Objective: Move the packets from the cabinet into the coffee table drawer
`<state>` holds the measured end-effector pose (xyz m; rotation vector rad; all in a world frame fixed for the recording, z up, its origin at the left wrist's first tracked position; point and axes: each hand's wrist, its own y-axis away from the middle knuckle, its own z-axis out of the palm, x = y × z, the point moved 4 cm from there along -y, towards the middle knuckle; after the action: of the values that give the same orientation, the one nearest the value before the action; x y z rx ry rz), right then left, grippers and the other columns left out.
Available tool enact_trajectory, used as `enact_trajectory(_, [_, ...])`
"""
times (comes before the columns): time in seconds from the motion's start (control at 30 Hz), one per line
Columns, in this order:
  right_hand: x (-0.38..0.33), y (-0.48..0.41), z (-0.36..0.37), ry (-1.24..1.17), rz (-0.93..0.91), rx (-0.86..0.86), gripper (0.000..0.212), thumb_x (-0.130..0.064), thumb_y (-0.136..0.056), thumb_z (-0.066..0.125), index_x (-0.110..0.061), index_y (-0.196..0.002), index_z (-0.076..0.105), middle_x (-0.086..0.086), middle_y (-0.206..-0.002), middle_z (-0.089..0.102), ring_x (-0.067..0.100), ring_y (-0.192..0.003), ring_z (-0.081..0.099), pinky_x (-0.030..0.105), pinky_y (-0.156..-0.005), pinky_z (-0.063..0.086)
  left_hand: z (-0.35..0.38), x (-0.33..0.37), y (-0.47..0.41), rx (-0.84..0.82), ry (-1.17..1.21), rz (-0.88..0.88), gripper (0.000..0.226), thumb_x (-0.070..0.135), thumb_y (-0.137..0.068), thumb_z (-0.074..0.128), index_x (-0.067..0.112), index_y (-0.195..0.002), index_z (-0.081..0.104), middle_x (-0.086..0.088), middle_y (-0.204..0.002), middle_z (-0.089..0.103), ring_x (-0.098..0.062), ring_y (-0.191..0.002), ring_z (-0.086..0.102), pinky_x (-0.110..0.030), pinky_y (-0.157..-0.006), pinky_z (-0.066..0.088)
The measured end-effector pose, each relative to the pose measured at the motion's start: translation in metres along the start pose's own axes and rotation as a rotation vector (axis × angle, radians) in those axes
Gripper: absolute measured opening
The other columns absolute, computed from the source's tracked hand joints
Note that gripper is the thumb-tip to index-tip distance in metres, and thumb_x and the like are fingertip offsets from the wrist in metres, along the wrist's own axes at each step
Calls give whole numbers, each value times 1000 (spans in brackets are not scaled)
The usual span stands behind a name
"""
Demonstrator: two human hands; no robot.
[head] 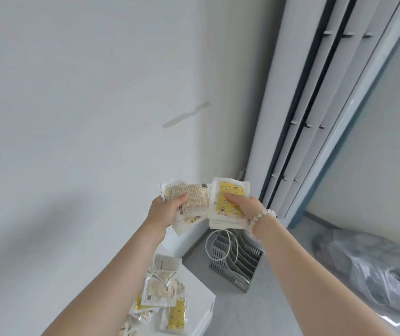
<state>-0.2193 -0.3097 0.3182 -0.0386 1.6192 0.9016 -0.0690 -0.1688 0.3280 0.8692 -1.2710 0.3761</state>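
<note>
left fingers (181, 198): curled round pale packets (195, 198)
right fingers (233, 197): pinching yellow packets (230, 187)
left to do: pile (162, 294) on cabinet (201, 284); drawer unseen

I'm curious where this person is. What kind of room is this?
Probably a room in a home, maybe a living room: a tall air conditioner stands in the corner, packets lie on a white cabinet, and a grey rack sits on the floor.

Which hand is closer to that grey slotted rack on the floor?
Right. The right hand, holding yellow packets, is just above the grey rack; the left hand, gripping beige packets, is further left.
</note>
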Motion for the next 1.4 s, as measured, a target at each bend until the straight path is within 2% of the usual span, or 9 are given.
enact_trajectory(0.23, [32,59,-76,-126,13,207,28,-27,-80,74,-12,-100,62,10,-103,71,26,-94,69,41,-87,55,72,-13,30,-264,-41,0,13,12,-88,64,8,-101,67,-11,-102,70,-30,-96,67,-38,-80,55])
enact_trajectory(0.47, [68,128,-151,-297,-11,406,32,-25,-81,74,-10,-106,62,9,-100,71,20,-78,67,30,-68,55,152,-29,76,-529,-134,24,7,13,-89,63,13,-94,68,-6,-95,72,-21,-87,69,-33,-72,56])
enact_trajectory(0.6, [94,170,-200,-400,-41,549,38,-28,-80,74,-8,-111,62,6,-96,71,17,-75,66,26,-65,53,208,-42,114,-703,-193,9,9,14,-89,63,11,-95,68,-9,-99,72,-26,-93,69,-40,-81,56])
enact_trajectory(0.77, [139,234,-265,-507,-67,726,45,-30,-76,76,-8,-113,64,6,-104,70,20,-91,67,35,-91,52,282,-67,177,-886,-268,-25,9,12,-89,62,10,-96,67,-11,-101,72,-26,-91,69,-41,-84,56])
enact_trajectory(0.9, [180,300,-312,-622,-100,825,23,-21,-83,70,-8,-101,63,5,-85,68,15,-65,66,25,-59,55,339,-99,239,-967,-336,-50,8,11,-86,66,8,-93,68,-7,-87,72,-20,-76,70,-32,-74,58])
enact_trajectory(1.0, [212,356,-346,-632,-104,926,35,-25,-78,74,-4,-106,66,6,-88,67,19,-73,64,30,-70,55,377,-124,297,-1060,-364,-93,18,9,-86,65,4,-103,66,-9,-87,69,-22,-75,67,-29,-66,58])
enact_trajectory(1.2, [286,464,-393,-710,-62,1122,71,-45,-45,82,-9,-104,69,9,-105,71,28,-95,69,44,-92,52,435,-178,407,-1222,-492,-89,37,20,-77,74,5,-109,63,-13,-103,69,-33,-102,64,-49,-99,46])
enact_trajectory(1.3, [323,518,-406,-776,-93,1204,39,-33,-69,79,-7,-97,70,12,-107,71,28,-97,67,43,-96,50,457,-208,468,-1320,-572,-82,32,20,-81,71,5,-108,64,-9,-96,68,-29,-93,64,-39,-82,52])
enact_trajectory(1.4, [365,572,-408,-829,-78,1309,32,-34,-66,80,-10,-86,73,10,-101,73,28,-102,66,45,-100,46,468,-241,529,-1437,-633,-75,21,20,-84,67,11,-103,63,-1,-83,65,-16,-71,60,-25,-56,41])
